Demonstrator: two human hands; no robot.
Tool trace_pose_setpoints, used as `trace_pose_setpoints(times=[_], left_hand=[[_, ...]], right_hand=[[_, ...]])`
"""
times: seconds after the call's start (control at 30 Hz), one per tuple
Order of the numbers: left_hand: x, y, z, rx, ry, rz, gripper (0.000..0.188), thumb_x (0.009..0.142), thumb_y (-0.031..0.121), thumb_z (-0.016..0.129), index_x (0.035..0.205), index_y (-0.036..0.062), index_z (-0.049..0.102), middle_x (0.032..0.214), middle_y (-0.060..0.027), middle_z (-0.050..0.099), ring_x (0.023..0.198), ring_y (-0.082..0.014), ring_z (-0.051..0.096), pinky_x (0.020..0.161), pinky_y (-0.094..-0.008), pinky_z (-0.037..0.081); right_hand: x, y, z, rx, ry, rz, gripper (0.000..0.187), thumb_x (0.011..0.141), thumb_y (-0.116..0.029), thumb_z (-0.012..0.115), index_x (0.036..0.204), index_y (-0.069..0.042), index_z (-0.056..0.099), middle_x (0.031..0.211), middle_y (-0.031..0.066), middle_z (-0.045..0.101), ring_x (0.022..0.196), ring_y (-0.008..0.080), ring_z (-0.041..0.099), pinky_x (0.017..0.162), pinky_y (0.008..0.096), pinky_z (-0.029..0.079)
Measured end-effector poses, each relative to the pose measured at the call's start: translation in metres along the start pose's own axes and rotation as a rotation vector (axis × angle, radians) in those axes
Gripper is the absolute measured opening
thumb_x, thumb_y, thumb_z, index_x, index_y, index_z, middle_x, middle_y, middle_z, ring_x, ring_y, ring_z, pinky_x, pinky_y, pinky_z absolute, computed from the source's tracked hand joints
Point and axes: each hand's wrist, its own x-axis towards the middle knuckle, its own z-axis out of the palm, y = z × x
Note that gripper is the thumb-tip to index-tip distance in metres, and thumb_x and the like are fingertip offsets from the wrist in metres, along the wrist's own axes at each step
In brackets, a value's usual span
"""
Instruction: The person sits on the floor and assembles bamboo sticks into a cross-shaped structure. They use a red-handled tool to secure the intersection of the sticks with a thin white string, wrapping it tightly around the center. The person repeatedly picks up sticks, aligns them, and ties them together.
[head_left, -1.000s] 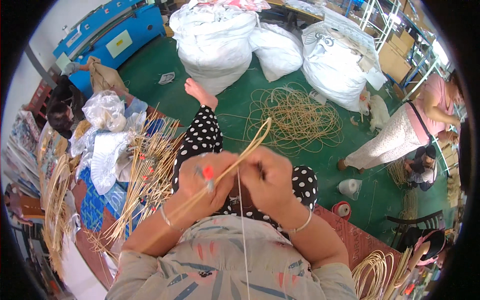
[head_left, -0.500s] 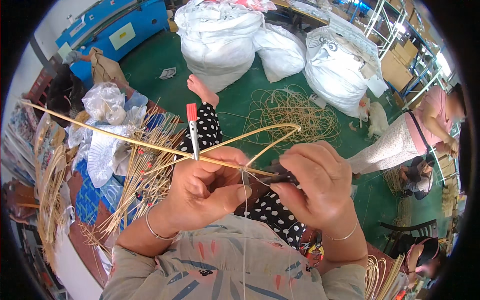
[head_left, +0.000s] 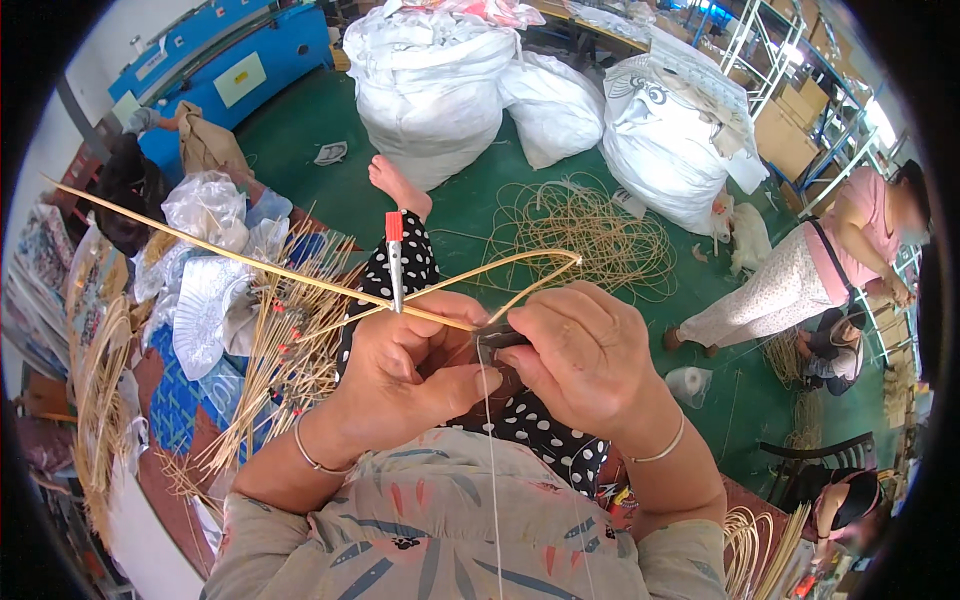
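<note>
My left hand (head_left: 415,365) is closed around a bent bamboo strip (head_left: 270,266) above my lap. The strip's right part bows into a narrow pointed loop, and its long straight end reaches out to the left. A silver clip with a red end (head_left: 395,262) pinches the strip where its two lengths cross. White thread (head_left: 490,450) hangs from the joint between my hands and runs down over my shirt. In my closed right hand (head_left: 585,360) is a small dark tool (head_left: 503,340), touching or nearly touching that joint; the fingers hide most of it.
Loose bamboo strips (head_left: 270,345), some with red-ended clips, lie left on a low surface beside plastic-wrapped goods (head_left: 205,205). Coiled strips (head_left: 590,235) lie on the green floor ahead, before large white sacks (head_left: 430,100). Other people (head_left: 850,230) are at the right.
My right hand has moved left, closer to my left hand, bringing the dark tool to the thread joint. The strip's loop has shifted slightly left. A person at the right has shifted slightly.
</note>
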Motion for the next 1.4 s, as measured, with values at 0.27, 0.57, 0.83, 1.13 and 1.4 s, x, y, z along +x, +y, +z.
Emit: trace_pose_setpoints(times=[0.27,0.57,0.83,1.13,1.4], left_hand=[[0.001,-0.001,-0.002,0.012,0.013,0.003,0.029,0.071,-0.007,0.058,0.098,-0.0026,0.048,0.076,-0.0011,0.053,0.063,-0.0035,0.048,0.053,-0.0174,0.038],[0.004,-0.003,-0.006,0.056,0.024,-0.022,0.024,0.075,-0.005,0.054,0.098,-0.0017,0.049,0.075,0.0012,0.052,0.063,-0.0023,0.045,0.052,-0.0165,0.035],[0.006,-0.014,-0.005,0.506,-0.083,0.08,0.016,0.085,0.013,0.051,0.081,-0.0012,0.055,0.063,-0.002,0.047,0.054,-0.0078,0.042,0.048,-0.0223,0.035],[0.0,-0.01,-0.009,0.563,-0.174,0.084,0.018,0.086,0.015,0.049,0.08,-0.0015,0.055,0.06,-0.0043,0.045,0.051,-0.0104,0.042,0.048,-0.0226,0.035],[-0.007,-0.017,-0.023,0.252,-0.106,-0.173,0.025,0.087,0.02,0.048,0.085,-0.0033,0.055,0.071,-0.0016,0.052,0.059,-0.0045,0.044,0.051,-0.0197,0.038]], right_hand=[[-0.006,0.004,-0.003,0.227,0.067,0.218,0.027,0.061,-0.005,0.066,0.084,0.0,0.052,0.077,0.0117,0.054,0.065,0.0264,0.054,0.054,0.0336,0.044],[-0.003,0.004,-0.01,0.109,-0.03,0.147,0.035,0.059,-0.006,0.068,0.089,0.0,0.052,0.078,0.0123,0.054,0.065,0.0278,0.054,0.055,0.0325,0.045],[0.022,0.011,-0.023,0.166,0.11,0.174,0.032,0.065,-0.014,0.068,0.092,0.0,0.055,0.088,0.0106,0.057,0.073,0.0179,0.055,0.061,0.0262,0.042],[0.033,0.02,-0.026,0.739,0.199,0.711,0.024,0.08,-0.019,0.056,0.095,-0.001,0.055,0.084,0.0054,0.061,0.07,0.011,0.055,0.056,0.0225,0.043],[-0.021,0.009,0.016,1.3,0.142,0.991,0.016,0.08,-0.015,0.057,0.085,0.0,0.056,0.077,0.0077,0.061,0.062,0.0097,0.057,0.048,0.0176,0.038]])
